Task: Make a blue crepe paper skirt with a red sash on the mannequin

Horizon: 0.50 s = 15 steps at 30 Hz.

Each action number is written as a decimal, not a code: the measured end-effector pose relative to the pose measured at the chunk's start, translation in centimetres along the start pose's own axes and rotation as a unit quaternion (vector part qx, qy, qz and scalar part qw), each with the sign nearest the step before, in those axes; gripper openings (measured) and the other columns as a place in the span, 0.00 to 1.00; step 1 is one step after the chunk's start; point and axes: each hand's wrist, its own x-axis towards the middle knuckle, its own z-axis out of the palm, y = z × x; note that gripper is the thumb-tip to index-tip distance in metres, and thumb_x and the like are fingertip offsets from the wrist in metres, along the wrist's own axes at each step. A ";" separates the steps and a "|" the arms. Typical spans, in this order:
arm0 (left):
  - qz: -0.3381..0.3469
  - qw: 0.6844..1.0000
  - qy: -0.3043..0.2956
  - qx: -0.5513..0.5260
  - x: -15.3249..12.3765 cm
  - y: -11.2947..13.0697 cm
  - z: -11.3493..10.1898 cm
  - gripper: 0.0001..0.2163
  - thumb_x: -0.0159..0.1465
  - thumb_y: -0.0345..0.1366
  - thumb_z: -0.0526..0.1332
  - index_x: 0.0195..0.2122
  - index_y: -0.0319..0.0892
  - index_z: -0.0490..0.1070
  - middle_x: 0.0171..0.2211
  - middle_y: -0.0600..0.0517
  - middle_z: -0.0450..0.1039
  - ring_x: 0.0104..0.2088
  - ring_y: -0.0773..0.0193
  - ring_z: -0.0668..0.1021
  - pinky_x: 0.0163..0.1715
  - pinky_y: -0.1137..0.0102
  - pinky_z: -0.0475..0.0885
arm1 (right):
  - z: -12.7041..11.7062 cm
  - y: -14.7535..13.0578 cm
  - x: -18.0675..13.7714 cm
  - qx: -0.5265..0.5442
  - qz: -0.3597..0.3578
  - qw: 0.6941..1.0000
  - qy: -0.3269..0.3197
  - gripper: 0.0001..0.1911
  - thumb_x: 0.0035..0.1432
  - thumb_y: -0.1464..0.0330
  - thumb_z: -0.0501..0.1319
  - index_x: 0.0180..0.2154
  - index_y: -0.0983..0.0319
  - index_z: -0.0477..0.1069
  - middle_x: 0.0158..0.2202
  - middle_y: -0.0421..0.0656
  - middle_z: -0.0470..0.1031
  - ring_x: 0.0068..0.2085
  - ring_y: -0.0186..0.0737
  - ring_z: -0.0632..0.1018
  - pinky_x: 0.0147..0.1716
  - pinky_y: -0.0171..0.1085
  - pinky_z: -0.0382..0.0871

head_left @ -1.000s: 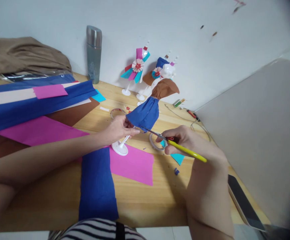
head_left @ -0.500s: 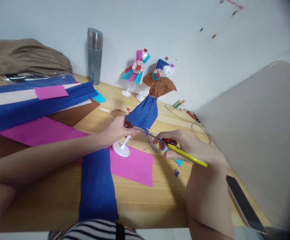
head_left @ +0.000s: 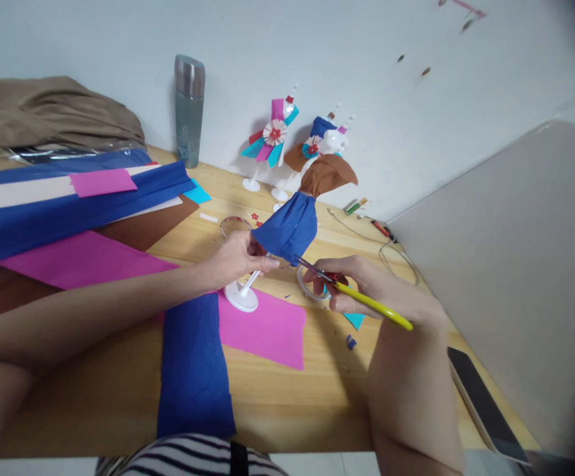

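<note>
In front of me a paper figure on a white stand leans to the right, with a brown crepe-paper top [head_left: 323, 173] and a flared blue crepe-paper skirt [head_left: 290, 225]. My left hand [head_left: 240, 261] is closed at the skirt's lower left edge, around the upper stem; some of its fingers are hidden behind the paper. The white round base [head_left: 241, 297] sits over the pink paper. Scissors [head_left: 366, 304] with yellow and red handles are in my right hand [head_left: 361, 284], their thin blades reaching the skirt's lower right hem.
Decorated figures [head_left: 274, 132] and a grey-green flask [head_left: 189, 112] stand by the wall. Crepe-paper sheets [head_left: 69, 218] pile up at left; a blue strip [head_left: 195, 370] and pink sheet [head_left: 272, 330] lie nearer. A tape roll [head_left: 311, 284] is under my right hand; a phone [head_left: 486, 403] lies at right.
The scissor blades have drawn back from near my left thumb to the skirt's right hem. The figure's top has shifted slightly right. The blue shred below the hem no longer shows clearly.
</note>
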 end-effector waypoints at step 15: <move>-0.009 0.999 -0.029 0.022 -0.2 0.1 0.1 0.12 0.52 0.37 0.69 0.29 0.38 0.67 0.22 0.57 0.66 0.23 0.70 0.70 0.24 0.73 0.66 | 0.8 -0.6 1.1 0.021 0.001 1.000 0.001 0.29 0.55 0.40 0.58 0.34 0.61 0.69 0.30 0.45 0.74 0.30 0.41 0.72 0.30 0.39 0.66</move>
